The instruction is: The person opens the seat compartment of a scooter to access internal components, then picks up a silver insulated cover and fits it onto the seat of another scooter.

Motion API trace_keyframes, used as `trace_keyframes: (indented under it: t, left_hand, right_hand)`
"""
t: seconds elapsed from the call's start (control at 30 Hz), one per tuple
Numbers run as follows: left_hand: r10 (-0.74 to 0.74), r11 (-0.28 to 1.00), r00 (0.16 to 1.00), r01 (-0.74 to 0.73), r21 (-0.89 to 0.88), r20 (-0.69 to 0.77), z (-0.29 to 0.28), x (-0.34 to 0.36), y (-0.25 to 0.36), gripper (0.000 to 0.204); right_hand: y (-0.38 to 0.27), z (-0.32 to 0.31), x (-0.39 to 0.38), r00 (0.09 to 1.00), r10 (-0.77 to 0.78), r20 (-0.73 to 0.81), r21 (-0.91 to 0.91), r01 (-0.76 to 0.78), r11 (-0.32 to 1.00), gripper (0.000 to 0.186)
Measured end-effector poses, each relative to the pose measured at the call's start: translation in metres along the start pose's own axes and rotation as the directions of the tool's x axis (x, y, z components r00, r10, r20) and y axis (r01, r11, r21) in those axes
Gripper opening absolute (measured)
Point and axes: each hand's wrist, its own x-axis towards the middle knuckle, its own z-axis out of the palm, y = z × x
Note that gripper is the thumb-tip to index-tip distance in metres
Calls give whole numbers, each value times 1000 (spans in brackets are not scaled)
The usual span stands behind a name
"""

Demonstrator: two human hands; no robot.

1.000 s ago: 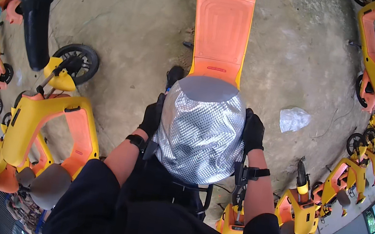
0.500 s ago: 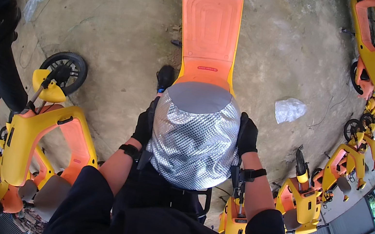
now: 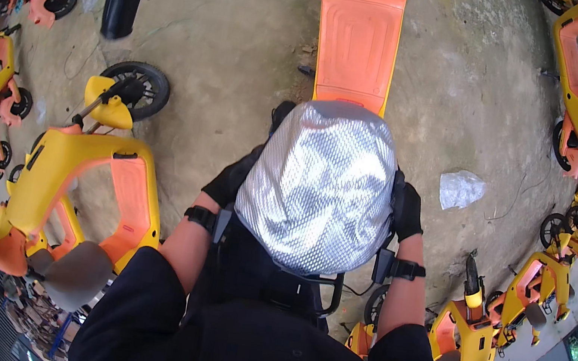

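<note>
A silver, quilted-looking seat cover lies over the seat of the orange and yellow scooter straight ahead of me. Its surface is wrinkled and shiny, and no grey seat shows at its front edge. My left hand, in a black glove, grips the cover's left side. On the opposite side my right hand, gloved alike, grips the right edge. The fingertips of both hands are tucked out of sight beside and under the cover.
A yellow scooter with a grey seat stands close on my left. More scooters line the right side. A crumpled clear plastic bag lies on the concrete floor. Behind the covered seat is a black rack.
Both hands have drawn the cover forward over the seat's front, hiding the grey patch that showed there before. The view has also shifted, so the scooter appears further right.
</note>
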Motion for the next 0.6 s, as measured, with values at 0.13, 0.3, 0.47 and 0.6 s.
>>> trace_keyframes:
  t: [0.13,0.3,0.47,0.6]
  left_hand:
    - [47,944,997,-22,-328,68,7,-3,-12,44]
    - [-32,834,978,139,-534,205,26,-23,-11,41]
    - [407,844,886,-458,278,224,8,-34,-43,47]
    - [272,884,962,-256,-392,-15,-16,-39,-67,48]
  right_hand:
    - [-6,-5,-6,991,-71,-113,29,75,997,56]
    - [6,-9,-7,999,-20,-25,175,24,984,48]
    - [27,-3,-10,978,-202,59,708,101,699,43]
    - [21,-4,-30,788,-604,-123,-2,608,794,35]
